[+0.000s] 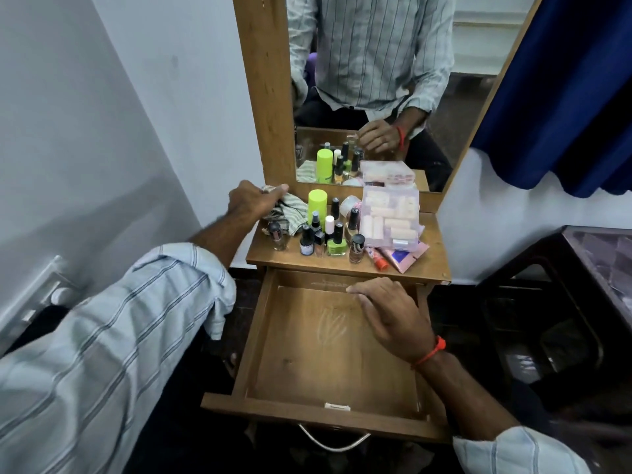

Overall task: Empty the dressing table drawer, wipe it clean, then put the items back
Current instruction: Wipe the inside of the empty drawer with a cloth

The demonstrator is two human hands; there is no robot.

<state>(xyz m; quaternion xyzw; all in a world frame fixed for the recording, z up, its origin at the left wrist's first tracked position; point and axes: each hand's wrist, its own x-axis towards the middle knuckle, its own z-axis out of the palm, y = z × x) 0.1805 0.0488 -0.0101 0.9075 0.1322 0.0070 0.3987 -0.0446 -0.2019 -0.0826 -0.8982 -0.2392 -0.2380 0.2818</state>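
The wooden drawer (260, 336) is pulled out and has nothing inside; faint smear marks show on its floor. My right hand (390, 313) hovers flat and open over its back right part. My left hand (253, 203) reaches to the back left of the dressing table top (290, 258) and grips a striped green-grey cloth (294, 213). On the top stand several nail polish bottles (337, 242), a lime green bottle (317, 205), a clear plastic box of rollers (390, 220), a red tube (378, 261) and a pink packet (408, 260).
A mirror (376, 80) in a wooden frame rises behind the table top and reflects a person in a striped shirt. A white wall is on the left, a blue curtain (564, 80) at upper right, and a dark table (602, 265) at right. A metal handle (333, 439) hangs below the drawer front.
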